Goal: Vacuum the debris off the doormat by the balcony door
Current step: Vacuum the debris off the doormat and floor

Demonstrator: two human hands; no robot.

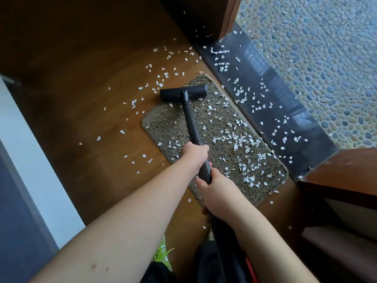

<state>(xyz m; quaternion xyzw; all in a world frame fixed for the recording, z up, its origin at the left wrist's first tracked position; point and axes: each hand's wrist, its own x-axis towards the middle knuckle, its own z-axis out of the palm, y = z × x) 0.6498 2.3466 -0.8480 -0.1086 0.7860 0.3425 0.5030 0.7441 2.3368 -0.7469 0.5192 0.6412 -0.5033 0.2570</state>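
Doormat (220, 127) lies along dark door sill (285, 111), wood floor (81, 78) open on its other side. Shaggy brown, white debris (240, 139) scattered. Left hand (194, 155) and right hand (216, 190) both grip vacuum wand (191, 123); head (183, 93) on mat's far edge.

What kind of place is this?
Probably a home, just inside a balcony door: a wooden floor, a doormat beside a dark stone doorstep, and pebble paving outside.

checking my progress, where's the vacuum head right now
In the head view the vacuum head sits at the doormat's far left corner, half on the wooden floor.
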